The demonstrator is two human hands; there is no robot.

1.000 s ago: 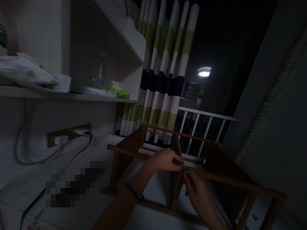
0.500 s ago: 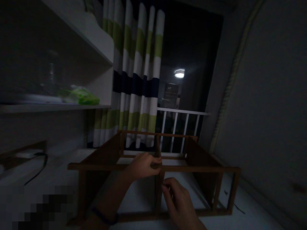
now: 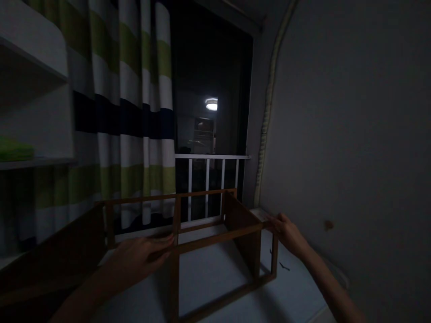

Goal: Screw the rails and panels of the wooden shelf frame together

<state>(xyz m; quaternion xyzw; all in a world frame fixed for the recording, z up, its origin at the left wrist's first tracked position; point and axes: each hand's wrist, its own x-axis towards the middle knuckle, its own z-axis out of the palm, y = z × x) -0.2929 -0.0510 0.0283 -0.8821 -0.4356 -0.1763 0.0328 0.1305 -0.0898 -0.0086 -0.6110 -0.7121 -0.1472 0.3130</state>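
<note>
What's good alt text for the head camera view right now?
A person's left hand is at the middle divider of a brown frame on a pale surface, the right hand at the frame's right end, in a dim room. Behind, a striped curtain hangs beside a dark window with a white railing.

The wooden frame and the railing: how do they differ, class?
The frame is brown; the railing is white. The frame has solid panels as well as bars; the railing shows only bars. The frame is nearer the camera; the railing is beyond it. Both have straight bars.
</note>
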